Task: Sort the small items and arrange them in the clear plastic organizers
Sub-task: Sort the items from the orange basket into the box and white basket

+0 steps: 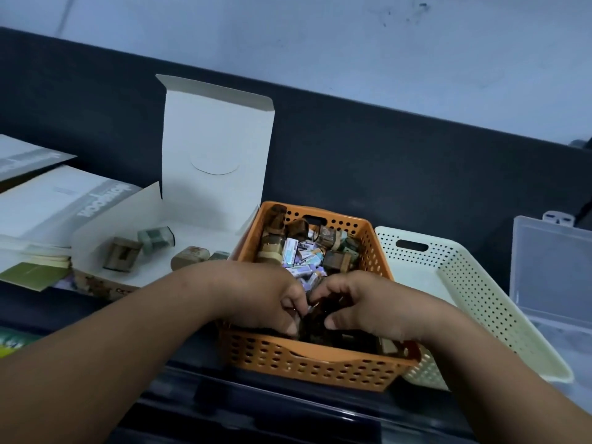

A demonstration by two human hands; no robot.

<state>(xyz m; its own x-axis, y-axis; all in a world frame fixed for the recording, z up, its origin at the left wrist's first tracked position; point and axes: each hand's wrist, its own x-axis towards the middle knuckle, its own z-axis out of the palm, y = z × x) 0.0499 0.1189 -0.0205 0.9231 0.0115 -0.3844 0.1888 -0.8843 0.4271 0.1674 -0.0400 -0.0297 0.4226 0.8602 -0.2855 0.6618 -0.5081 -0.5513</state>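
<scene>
Both hands reach into the orange basket (307,363): the left hand (266,299) and right hand (365,307) meet over its near half, fingers (293,302) curled narrowly round a dark item (320,312) pinched between them (too shadowed and blurred to name). The wrists cover the basket's near contents. Behind the hands lie the small items (307,251), a jumble of brown blocks and pale printed packets, their labels unreadable. A cream basket (474,283) touches the orange one on the right, partly hidden behind it. The clear plastic organizer (551,267) stands at the far right, lid up, cut off by the frame edge. On the left, an open white cardboard box (217,149) holds several loose pieces (123,254).
</scene>
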